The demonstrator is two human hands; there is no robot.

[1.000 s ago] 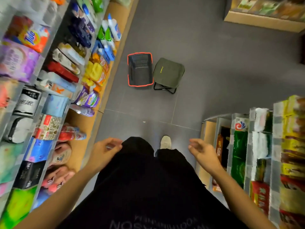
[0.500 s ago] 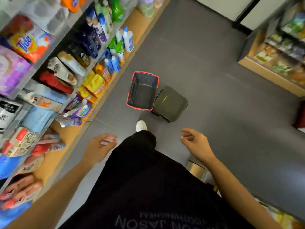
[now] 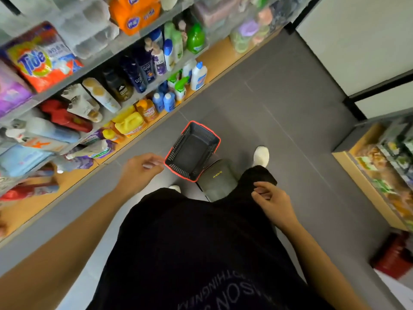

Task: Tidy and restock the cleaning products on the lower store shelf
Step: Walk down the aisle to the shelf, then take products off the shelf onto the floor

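Head camera looks steeply down a store aisle over the wearer's black shirt and trousers. The left hand hangs forward over the grey floor with fingers loosely bent and nothing in it, near one corner of a black shopping basket with a red rim. The right hand sits against the right trouser leg, fingers lightly curled, also holding nothing.

The basket stands empty on the floor just beside the shelving, touching a dark green folding stool. Both were probably parked here so the person can sit low and work at floor height.

The lower shelf, a tan wooden board at the foot of the shelving on the left, carries the cleaning products. Yellow jugs, blue bottles, a green spray bottle and a white bottle with a blue cap stand upright near its front edge. Closer to the wearer, purple refill pouches and red bottles lie on their sides, which looks like the untidy stretch needing attention. Bare board shows between groups, suggesting gaps to fill.

Tidying appears not yet begun.
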